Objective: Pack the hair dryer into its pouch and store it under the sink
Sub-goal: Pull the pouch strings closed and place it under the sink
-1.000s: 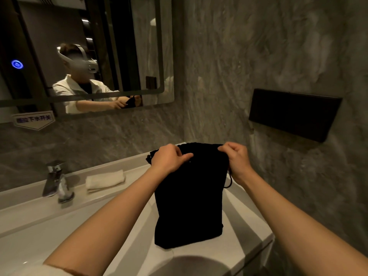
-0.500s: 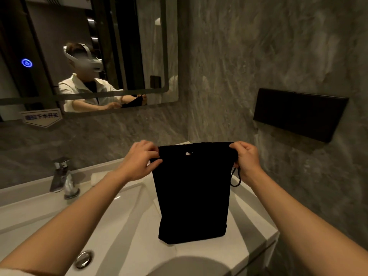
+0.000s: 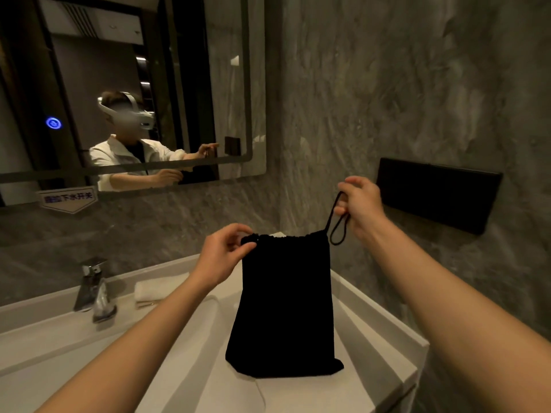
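A black drawstring pouch [image 3: 286, 305] stands upright on the right end of the white sink counter [image 3: 381, 320]. Its top edge is gathered into puckers. My left hand [image 3: 226, 251] pinches the top left corner of the pouch. My right hand [image 3: 360, 207] is raised above and to the right of the pouch, gripping the black drawstring cord [image 3: 335, 231], which runs taut from the pouch's top right corner and loops below my fingers. The hair dryer is hidden; I cannot see inside the pouch.
A chrome faucet [image 3: 92, 287] stands at the left, with a folded white towel [image 3: 155, 289] beside it. A mirror [image 3: 128, 93] hangs on the marble wall. A black box [image 3: 435, 192] is mounted on the right wall, close to my right hand.
My right hand left the pouch's top right corner and rose up and right with the cord. The pouch's mouth went from stretched flat to gathered. My left hand moved right along the rim.
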